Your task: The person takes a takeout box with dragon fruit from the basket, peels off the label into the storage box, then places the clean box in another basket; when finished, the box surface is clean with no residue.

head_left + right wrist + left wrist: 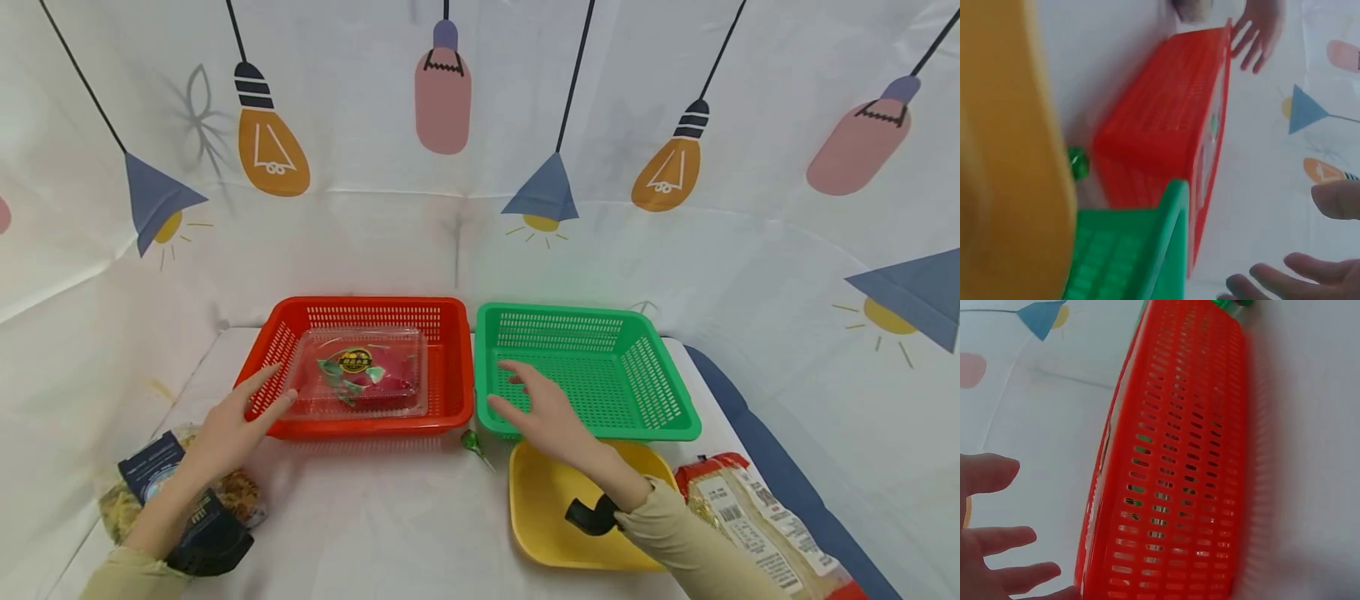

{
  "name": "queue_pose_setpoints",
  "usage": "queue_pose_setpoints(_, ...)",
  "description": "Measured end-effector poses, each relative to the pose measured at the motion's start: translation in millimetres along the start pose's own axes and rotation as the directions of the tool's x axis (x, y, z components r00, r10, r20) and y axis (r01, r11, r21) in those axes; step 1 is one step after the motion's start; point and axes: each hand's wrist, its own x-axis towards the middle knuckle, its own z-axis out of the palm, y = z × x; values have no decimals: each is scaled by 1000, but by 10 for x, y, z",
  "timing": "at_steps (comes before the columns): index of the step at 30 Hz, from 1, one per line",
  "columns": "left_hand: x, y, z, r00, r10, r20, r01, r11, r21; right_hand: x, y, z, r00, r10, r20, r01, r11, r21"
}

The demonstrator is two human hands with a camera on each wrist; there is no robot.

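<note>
My left hand (228,429), its fingers spread, hovers at the near left corner of a red plastic basket (367,429) and holds nothing. Inside that basket lies a clear lidded plastic box (311,400) with a pink-red and green item in it and a round label on top. In the left wrist view the fingers (1013,540) lie beside the basket's rim. My right hand (551,417), also holding nothing, reaches over the near left part of a green basket (660,433), thumb and fingers apart. In the right wrist view both baskets appear beyond its fingers (1266,278).
A yellow tray (536,517) sits under my right forearm. A small green-headed lollipop (472,442) lies in front of where the baskets meet. Packaged food (238,496) is under my left forearm. A red-and-clear bag (750,517) lies at right. Behind stands a lamp-patterned cloth (375,225).
</note>
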Motion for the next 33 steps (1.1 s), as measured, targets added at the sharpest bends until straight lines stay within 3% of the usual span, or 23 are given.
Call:
queue_pose_setpoints(3,101,-22,-44,996,-50,77,59,992,-115,163,-74,100,998,14,56,-20,995,102)
queue_pose_setpoints(7,236,-66,-101,980,-94,174,139,954,-265,371,-216,168,988,63,141,-87,982,168)
queue_pose_setpoints(12,373,-116,-162,953,-130,275,221,917,-332,655,-315,277,964,127,234,-181,957,226)
queue_pose_setpoints(17,509,-201,-171,923,-127,364,272,884,-381,937,-292,427,923,187,336,-312,874,371)
queue_pose_setpoints(23,708,-389,-180,884,15,468,280,784,-554,1189,-226,555,861,276,428,-465,769,440)
queue_pose_setpoints(29,827,-468,-175,857,18,515,315,772,-552,1362,-172,680,808,329,488,-554,705,442)
queue_pose_setpoints(33,910,-492,-174,848,21,529,342,741,-577,1470,-107,711,775,315,547,-596,652,469)
